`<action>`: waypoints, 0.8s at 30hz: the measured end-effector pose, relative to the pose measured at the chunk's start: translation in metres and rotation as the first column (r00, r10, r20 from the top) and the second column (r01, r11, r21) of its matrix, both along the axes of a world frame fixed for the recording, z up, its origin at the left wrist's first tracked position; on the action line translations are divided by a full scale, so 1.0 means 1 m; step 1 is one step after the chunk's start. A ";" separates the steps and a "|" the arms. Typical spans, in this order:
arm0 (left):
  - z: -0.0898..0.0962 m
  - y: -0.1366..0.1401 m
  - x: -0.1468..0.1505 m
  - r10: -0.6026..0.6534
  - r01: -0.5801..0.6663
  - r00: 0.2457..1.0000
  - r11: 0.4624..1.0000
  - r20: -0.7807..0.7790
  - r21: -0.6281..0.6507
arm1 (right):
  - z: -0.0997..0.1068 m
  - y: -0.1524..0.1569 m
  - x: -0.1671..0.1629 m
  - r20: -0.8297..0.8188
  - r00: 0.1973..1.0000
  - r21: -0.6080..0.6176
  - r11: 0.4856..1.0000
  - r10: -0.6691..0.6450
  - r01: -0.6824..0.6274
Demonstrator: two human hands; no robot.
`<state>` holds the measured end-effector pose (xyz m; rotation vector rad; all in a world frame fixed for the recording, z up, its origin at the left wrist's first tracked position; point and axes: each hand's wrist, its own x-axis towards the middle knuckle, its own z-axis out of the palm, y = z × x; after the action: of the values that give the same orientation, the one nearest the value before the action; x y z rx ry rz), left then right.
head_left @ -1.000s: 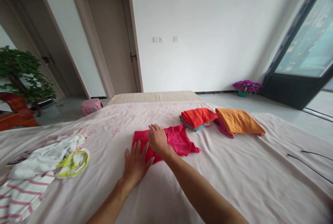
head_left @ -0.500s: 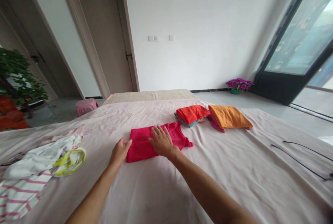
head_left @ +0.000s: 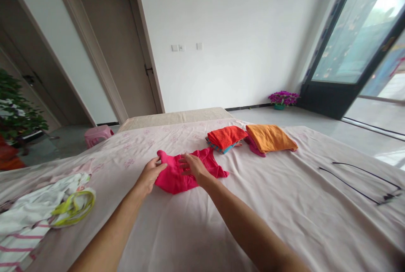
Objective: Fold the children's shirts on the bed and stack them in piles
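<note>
A pinkish-red garment [head_left: 177,177], which looks like a folded shirt, lies on the bed's pale sheet. My left hand [head_left: 152,175] is closed on its left edge, with the thumb over the cloth and that edge raised and bulging. On the garment's middle rests my right hand [head_left: 193,166], fingers spread and partly bent. Beyond it, toward the back, is a folded red cloth [head_left: 226,136] on top of a blue one. Beside that sits a folded orange cloth [head_left: 270,138] over a dark pink one.
Loose white and striped clothes [head_left: 41,200] lie in a heap on the left, with a yellow-trimmed piece [head_left: 74,208]. A pair of glasses [head_left: 363,181] rests at the right. Past the bed are a pink stool [head_left: 98,133] and purple flowers [head_left: 284,98].
My left hand has taken hold of the garment's left edge and lifted it, so the cloth curls up there. The right hand's fingers have bent a little. The view has shifted slightly right.
</note>
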<state>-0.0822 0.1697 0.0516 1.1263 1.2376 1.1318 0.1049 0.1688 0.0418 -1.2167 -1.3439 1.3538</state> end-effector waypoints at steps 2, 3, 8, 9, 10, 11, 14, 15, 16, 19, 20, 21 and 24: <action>0.007 0.000 0.023 -0.038 0.038 0.999 0.999 0.025 -0.023 | 0.005 0.006 0.000 -0.276 0.959 -0.178 0.978 0.057 -0.109; 0.009 -0.001 0.033 -0.074 0.077 0.996 0.996 0.051 -0.046 | 0.006 0.009 0.000 -0.341 0.937 -0.219 0.963 0.077 -0.159; 0.002 -0.006 0.055 -0.090 0.090 0.994 0.996 0.061 0.000 | -0.005 0.022 0.008 -0.236 0.971 -0.213 0.977 -0.041 -0.011; -0.003 -0.006 0.054 -0.038 0.036 0.999 0.998 0.019 0.053 | -0.006 0.023 0.012 -0.201 0.976 -0.193 0.980 -0.084 0.045; -0.007 -0.005 0.052 0.014 -0.011 1.000 0.994 -0.024 0.111 | -0.006 0.025 0.016 -0.170 0.979 -0.166 0.982 -0.115 0.087; -0.012 -0.003 0.051 0.054 -0.042 0.996 0.985 -0.065 0.170 | -0.005 0.026 0.022 -0.142 0.981 -0.130 0.985 -0.133 0.115; -0.025 0.003 0.054 0.099 -0.023 0.970 0.946 -0.221 0.322 | 0.002 0.030 0.045 -0.037 0.985 0.022 0.985 -0.169 0.170; -0.027 0.005 0.059 0.110 0.007 0.947 0.932 -0.301 0.363 | 0.005 0.031 0.053 0.007 0.983 0.072 0.980 -0.186 0.185; -0.030 0.007 0.066 0.125 0.046 0.913 0.915 -0.388 0.402 | 0.007 0.032 0.062 0.052 0.978 0.111 0.975 -0.201 0.195; -0.039 0.012 0.093 0.165 0.189 0.767 0.865 -0.620 0.464 | 0.009 0.032 0.087 0.244 0.935 0.209 0.955 -0.257 0.209; -0.043 0.013 0.103 0.172 0.236 0.711 0.855 -0.682 0.462 | 0.008 0.031 0.095 0.327 0.901 0.237 0.947 -0.286 0.215; -0.048 0.013 0.112 0.176 0.281 0.654 0.847 -0.736 0.452 | 0.007 0.029 0.101 0.415 0.852 0.261 0.939 -0.318 0.224; -0.067 0.011 0.131 0.206 0.376 0.481 0.830 -0.852 0.412 | 0.003 0.019 0.109 0.672 0.621 0.336 0.913 -0.403 0.230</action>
<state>0.0493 0.1806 -0.0150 2.4346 1.6047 0.8078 0.2142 0.1882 0.0450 -1.8413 -1.6400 0.4116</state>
